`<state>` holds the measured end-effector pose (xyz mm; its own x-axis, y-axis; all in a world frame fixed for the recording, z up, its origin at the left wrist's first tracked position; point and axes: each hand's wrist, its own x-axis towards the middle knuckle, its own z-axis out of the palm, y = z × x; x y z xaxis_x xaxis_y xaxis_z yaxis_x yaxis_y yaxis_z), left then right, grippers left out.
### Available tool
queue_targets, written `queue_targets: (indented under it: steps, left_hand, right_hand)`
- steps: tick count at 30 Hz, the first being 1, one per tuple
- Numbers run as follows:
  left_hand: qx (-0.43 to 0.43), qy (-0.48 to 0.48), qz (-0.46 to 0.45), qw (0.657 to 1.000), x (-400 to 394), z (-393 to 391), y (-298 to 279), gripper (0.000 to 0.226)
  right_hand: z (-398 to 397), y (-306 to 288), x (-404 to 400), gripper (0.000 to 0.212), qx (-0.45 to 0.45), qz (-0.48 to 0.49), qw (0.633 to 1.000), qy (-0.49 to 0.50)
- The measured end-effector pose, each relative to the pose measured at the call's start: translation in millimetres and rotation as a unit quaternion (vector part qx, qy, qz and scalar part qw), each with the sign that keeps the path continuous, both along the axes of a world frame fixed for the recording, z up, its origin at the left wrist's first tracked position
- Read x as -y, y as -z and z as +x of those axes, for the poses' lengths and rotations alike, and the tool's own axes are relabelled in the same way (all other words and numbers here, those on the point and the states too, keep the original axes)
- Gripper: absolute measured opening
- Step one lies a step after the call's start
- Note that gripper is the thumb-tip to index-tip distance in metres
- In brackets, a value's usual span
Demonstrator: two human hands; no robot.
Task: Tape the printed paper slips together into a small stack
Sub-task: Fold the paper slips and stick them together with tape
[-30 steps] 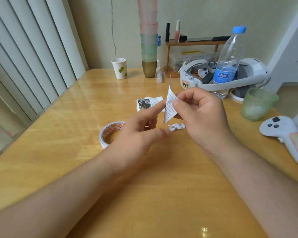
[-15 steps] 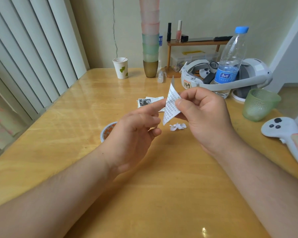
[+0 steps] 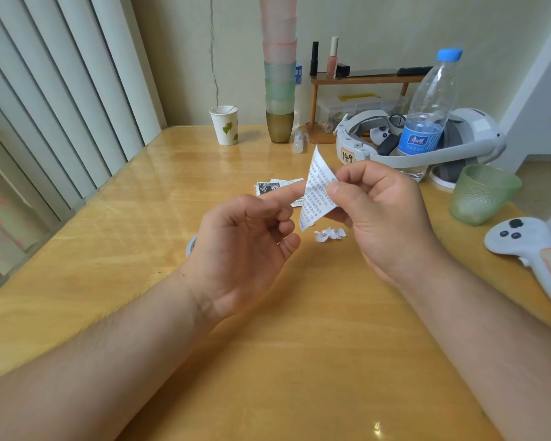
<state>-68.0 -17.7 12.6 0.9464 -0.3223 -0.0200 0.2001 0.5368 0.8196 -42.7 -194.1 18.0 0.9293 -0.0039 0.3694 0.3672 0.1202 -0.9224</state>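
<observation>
One printed slip [image 3: 318, 189] is held upright above the table [image 3: 109, 249], pinched between thumb and fingers of the right hand [image 3: 385, 214]; its text face is turned toward the camera and the slip curves slightly. Left hand [image 3: 242, 249]: palm turned partly up, index finger extended with its tip touching the slip's left edge, the other fingers loosely curled, gripping nothing visible. More slips [image 3: 275, 186], count not readable but at least two overlapping, lie flat on the table just beyond the left index finger, which covers part of them. One small cluster of white paper scraps [image 3: 330, 233] lies on the table below the held slip, between the two hands. One tape roll [image 3: 191, 245] sits behind the left hand, which hides nearly all of it; only a sliver of rim shows. Far edge of table, left to right: one paper cup [image 3: 225, 125] with a leaf print, one tall stack of tumblers [image 3: 280, 74], one small wooden shelf [image 3: 363, 79] bearing small bottles, one white headset [image 3: 427, 144], one water bottle [image 3: 430, 106] with a blue cap standing in front of the headset. One green textured cup [image 3: 484, 192] stands to the right of the right hand; one white controller [image 3: 531, 253] lies near the table's right edge. Vertical blinds [image 3: 45, 106] run along the left.
</observation>
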Motion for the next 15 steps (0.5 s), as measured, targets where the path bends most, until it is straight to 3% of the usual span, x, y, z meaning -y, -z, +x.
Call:
queue_targets:
  steps: [15]
  left_hand:
    - [-0.040,0.007,-0.070,0.997,-3.7,3.3,0.5,0.065]
  right_hand:
    - [-0.3,-1.0,4.8,0.017,-0.035,0.022,0.997,-0.063]
